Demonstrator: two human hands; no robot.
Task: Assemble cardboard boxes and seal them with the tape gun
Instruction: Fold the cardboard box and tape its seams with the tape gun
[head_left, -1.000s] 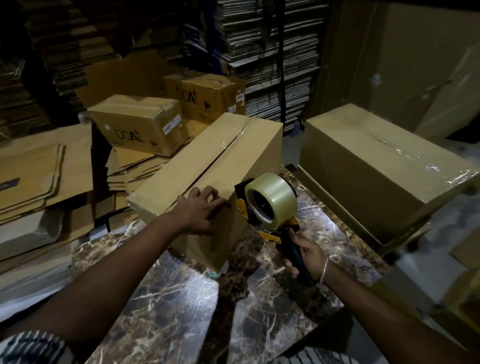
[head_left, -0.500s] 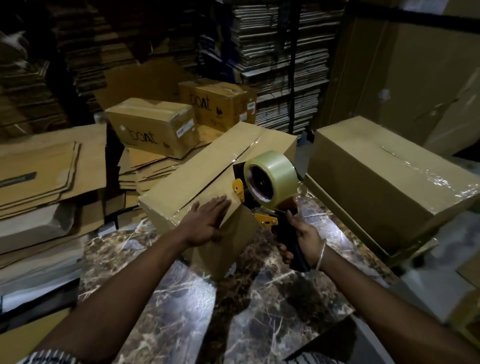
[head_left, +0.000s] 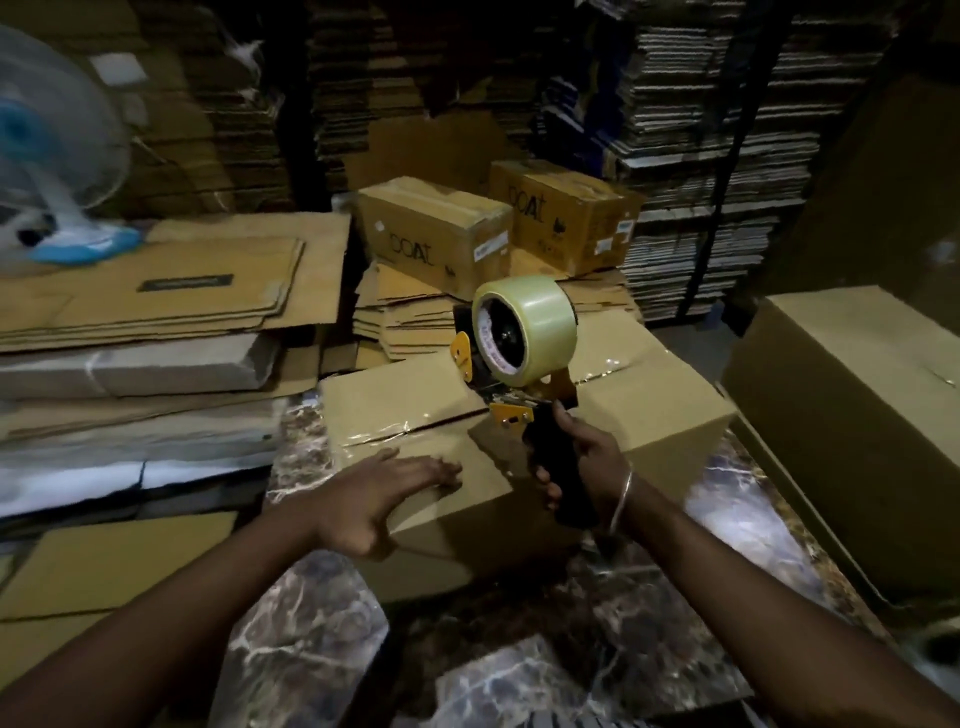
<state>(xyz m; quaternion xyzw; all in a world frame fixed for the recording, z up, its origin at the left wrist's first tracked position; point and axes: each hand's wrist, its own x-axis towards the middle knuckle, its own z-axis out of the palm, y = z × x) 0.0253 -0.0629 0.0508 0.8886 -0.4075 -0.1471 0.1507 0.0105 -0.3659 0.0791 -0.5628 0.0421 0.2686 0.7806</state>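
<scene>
A plain brown cardboard box (head_left: 649, 410) lies on the marble table (head_left: 322, 639) in front of me, its top flaps closed. Clear tape shows along the centre seam. My left hand (head_left: 384, 493) rests flat with straight fingers on the near part of the box top. My right hand (head_left: 587, 462) grips the black handle of the tape gun (head_left: 514, 358), which carries a roll of clear tape and yellow metal parts. The gun's front end sits on the seam near the middle of the box.
A large closed box (head_left: 852, 415) stands at the right. Two printed boxes (head_left: 436, 228) sit behind on flattened cardboard. Stacks of flat cardboard (head_left: 156, 296) fill the left, with a fan (head_left: 47, 156) on top. Shelves of cardboard sheets (head_left: 701, 130) line the back.
The box has turned so that its seam runs across my view. The tape gun has moved from the box's end onto the top seam. My left hand has shifted to the near top.
</scene>
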